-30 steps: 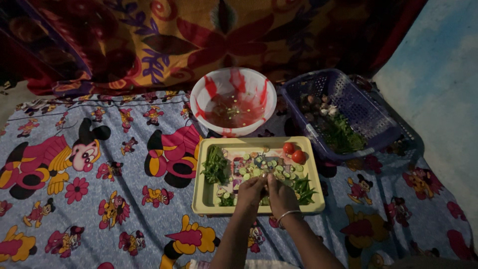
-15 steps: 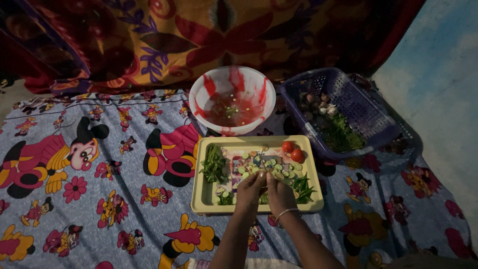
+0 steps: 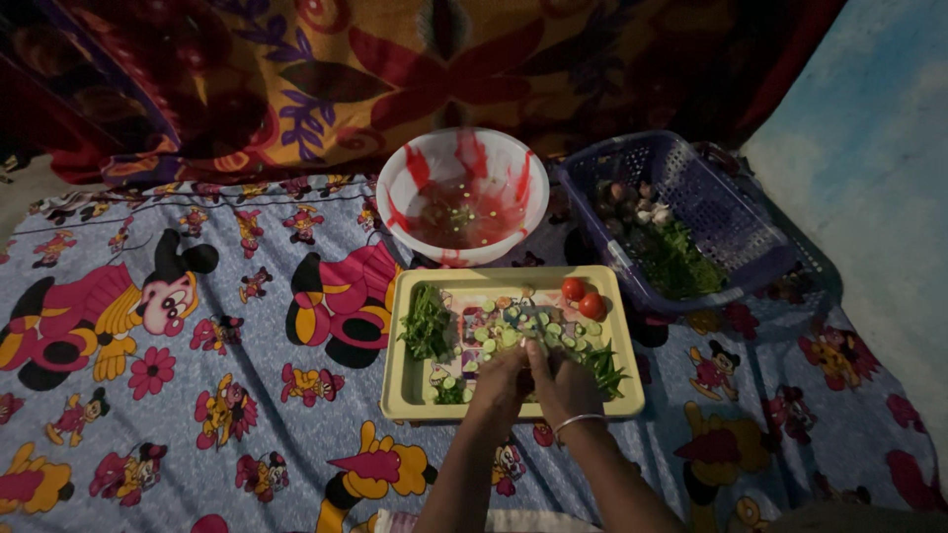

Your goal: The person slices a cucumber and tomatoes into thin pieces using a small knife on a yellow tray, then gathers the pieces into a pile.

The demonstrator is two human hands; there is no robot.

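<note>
On tray [image 3: 410, 395]: green slices [image 3: 523, 331] heaped mid-tray, just beyond both hands' fingertips; left hand [image 3: 497, 387] and right hand [image 3: 563, 388] side by side, fingers bunched over something small, can't tell what; neither clearly nearer; tomatoes [image 3: 583, 298] far-right corner; bowl [image 3: 461, 197] beyond tray; basket [image 3: 691, 222] to right.

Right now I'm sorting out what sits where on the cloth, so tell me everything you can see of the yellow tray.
The yellow tray is a shallow rectangle with rounded corners and a raised rim, plastic by its look, lying flat on the cartoon-print cloth. It holds leafy greens at its left, pale green slices in the middle, two red tomatoes at its far right corner and green chillies at right. The left hand and right hand work over its near side. A red-and-white bowl stands just behind it.
</note>
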